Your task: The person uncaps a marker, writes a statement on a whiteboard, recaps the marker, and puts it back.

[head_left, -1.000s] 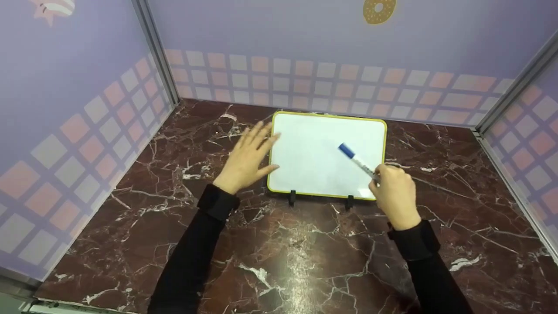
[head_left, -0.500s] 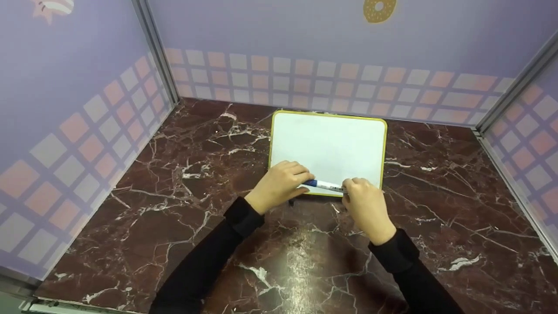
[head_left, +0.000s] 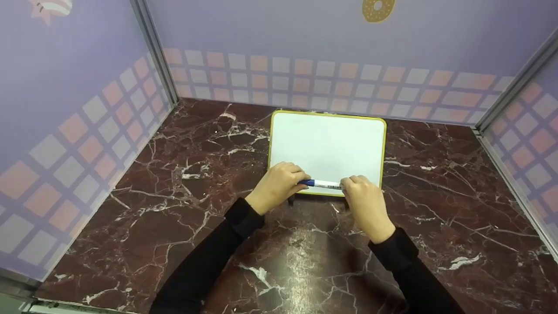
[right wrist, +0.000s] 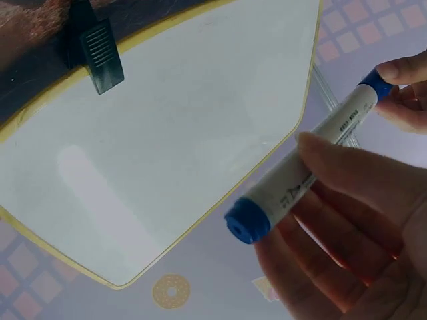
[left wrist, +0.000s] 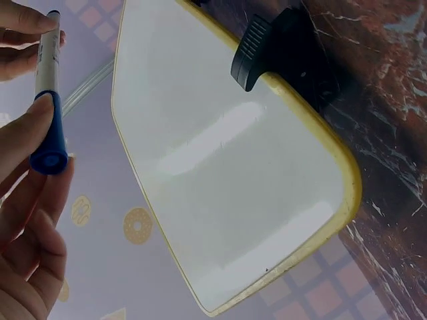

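Note:
Between my two hands lies a white marker (head_left: 327, 184) with a blue cap, held roughly level in front of the lower part of a whiteboard (head_left: 327, 144). My left hand (head_left: 279, 183) pinches the blue cap (left wrist: 50, 143) between thumb and fingers. On the barrel, near the blue end plug (right wrist: 248, 220), my right hand (head_left: 364, 203) grips with thumb and fingers. The cap sits on the marker in both wrist views. Yellow edging frames the board, whose white face carries no visible writing.
Black clip feet (left wrist: 280, 53) hold the whiteboard's lower edge; another black clip (right wrist: 100, 53) shows in the right wrist view. The dark red marbled tabletop (head_left: 174, 244) spreads around it. Lilac panels (head_left: 327, 35) with a tile pattern enclose the back and sides.
My left hand has come from the board's left edge to the marker's cap. My right hand has moved left and lowered the marker to level. Over the last half second, both hands barely moved.

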{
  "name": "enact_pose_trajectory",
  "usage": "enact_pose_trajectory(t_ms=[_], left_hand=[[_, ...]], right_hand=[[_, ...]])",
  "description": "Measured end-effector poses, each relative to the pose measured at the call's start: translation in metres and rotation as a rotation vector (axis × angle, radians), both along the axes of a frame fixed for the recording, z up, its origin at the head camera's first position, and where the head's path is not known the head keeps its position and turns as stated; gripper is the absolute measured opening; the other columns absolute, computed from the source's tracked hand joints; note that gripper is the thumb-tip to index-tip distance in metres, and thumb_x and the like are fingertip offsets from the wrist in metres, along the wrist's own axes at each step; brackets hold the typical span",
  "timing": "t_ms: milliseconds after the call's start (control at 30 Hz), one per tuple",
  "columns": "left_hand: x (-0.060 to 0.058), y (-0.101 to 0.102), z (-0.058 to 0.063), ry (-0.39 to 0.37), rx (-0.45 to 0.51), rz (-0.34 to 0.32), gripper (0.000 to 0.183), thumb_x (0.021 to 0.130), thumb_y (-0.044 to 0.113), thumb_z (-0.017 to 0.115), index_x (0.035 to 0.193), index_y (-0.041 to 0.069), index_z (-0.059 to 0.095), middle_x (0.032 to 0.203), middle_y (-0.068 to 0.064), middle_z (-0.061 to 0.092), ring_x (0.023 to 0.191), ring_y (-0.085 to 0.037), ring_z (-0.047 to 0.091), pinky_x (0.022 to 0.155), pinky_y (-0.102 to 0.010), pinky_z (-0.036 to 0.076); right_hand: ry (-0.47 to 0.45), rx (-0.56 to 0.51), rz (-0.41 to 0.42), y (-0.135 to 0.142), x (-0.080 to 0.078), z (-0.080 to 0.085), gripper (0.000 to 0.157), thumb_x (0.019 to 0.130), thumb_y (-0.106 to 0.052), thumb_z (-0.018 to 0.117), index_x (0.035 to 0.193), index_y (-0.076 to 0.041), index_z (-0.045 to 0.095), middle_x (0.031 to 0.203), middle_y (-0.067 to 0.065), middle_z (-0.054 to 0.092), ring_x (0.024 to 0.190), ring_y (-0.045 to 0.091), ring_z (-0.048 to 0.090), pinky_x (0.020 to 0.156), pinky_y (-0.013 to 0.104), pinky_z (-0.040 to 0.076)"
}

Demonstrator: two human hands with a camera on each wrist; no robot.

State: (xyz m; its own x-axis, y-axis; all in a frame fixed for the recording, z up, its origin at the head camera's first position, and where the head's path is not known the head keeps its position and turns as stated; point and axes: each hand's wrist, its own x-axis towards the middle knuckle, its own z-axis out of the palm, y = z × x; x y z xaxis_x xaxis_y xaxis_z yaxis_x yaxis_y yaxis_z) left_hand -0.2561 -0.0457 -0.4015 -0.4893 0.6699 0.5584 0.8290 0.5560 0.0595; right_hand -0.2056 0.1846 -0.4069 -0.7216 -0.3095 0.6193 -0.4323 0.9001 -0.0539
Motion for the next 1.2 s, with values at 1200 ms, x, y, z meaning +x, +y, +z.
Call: enact_pose_trajectory(t_ms=[1200], left_hand=[[-0.037, -0.081, 0.015, -0.262, 0.157, 0.821, 0.019, 0.086, 0.02, 0.076, 0.086, 0.001, 0.075, 0.087, -0.019, 0.075, 0.076, -0.04, 0.072, 0.063, -0.049, 0.06]], right_hand=[[0.098, -0.109, -0.09, 0.035, -0.018, 0.008, 0.011, 0.081, -0.001, 0.077, 0.087, 0.001, 0.068, 0.083, 0.015, 0.07, 0.08, 0.033, 0.065, 0.064, 0.045, 0.059]])
